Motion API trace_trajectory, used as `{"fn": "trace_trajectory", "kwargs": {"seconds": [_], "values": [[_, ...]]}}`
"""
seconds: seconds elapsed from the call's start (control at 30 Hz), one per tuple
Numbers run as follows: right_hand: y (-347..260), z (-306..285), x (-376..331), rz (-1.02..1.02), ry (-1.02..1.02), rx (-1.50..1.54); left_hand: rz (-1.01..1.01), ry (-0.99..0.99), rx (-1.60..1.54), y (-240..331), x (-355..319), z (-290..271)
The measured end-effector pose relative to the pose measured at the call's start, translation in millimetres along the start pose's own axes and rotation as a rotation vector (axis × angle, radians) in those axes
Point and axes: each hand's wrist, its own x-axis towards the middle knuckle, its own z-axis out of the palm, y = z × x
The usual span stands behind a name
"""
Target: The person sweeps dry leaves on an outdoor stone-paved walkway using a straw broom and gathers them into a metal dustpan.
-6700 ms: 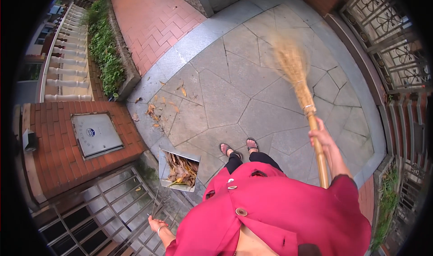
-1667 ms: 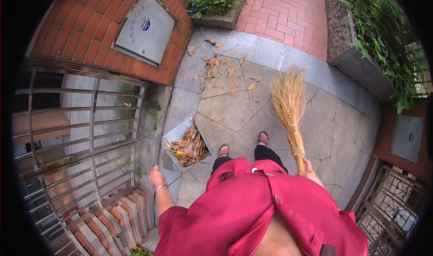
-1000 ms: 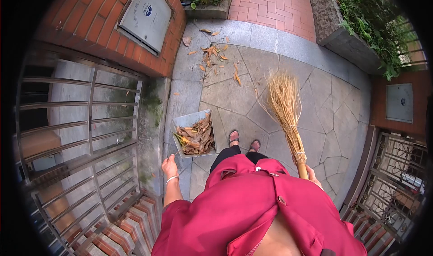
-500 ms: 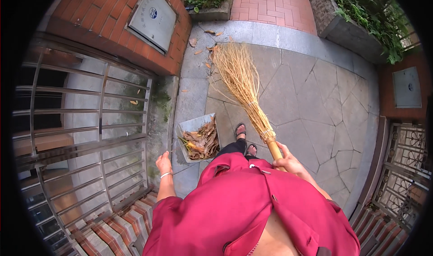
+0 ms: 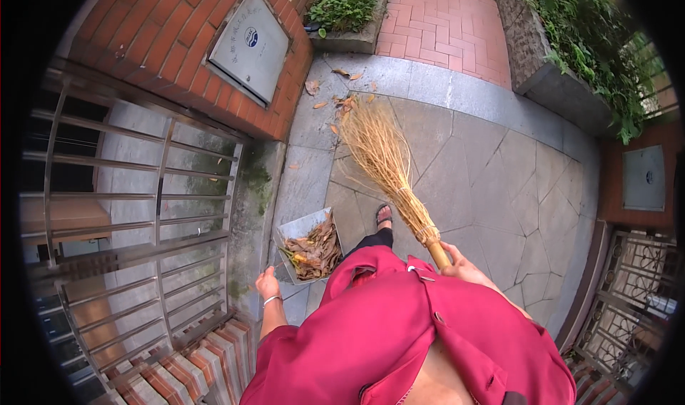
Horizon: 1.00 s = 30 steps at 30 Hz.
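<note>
My right hand (image 5: 464,268) wraps around the bamboo handle of a straw broom (image 5: 382,159). The broom slants away to the far left, its bristles spread over the paving close to some loose leaves (image 5: 347,105). My left hand (image 5: 268,285) is closed, with a white bracelet at the wrist; what it grips, if anything, I cannot make out. Beside that hand is a grey dustpan (image 5: 284,232) holding a heap of brown, dry leaves (image 5: 314,249). My sandalled foot (image 5: 384,215) stands between the dustpan and the broom.
A metal railing (image 5: 158,169) runs along the left, by a brick pillar (image 5: 171,55) with a metal panel. Planters (image 5: 349,41) with greenery flank a red brick path (image 5: 442,27) ahead. At the right is a patterned metal gate (image 5: 628,312).
The whole view has shifted, with the paving and planters lower in it. One foot is now hidden under the red clothing. The right hand still holds the broom; the dustpan remains beside my left hand.
</note>
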Motion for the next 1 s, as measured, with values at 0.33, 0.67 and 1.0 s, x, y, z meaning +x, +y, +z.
{"fn": "trace_trajectory", "kwargs": {"seconds": [0.33,0.67,1.0], "values": [[-162,-95,91,-0.069,0.288,0.028,-0.134,0.115,0.012,1,14,33],[-234,-115,115,0.119,0.064,-0.192,-0.263,0.254,0.048,71,-86,75],[-343,-269,80,-0.117,-0.444,-1.215,-0.510,0.700,-0.188,106,-234,95]]}}
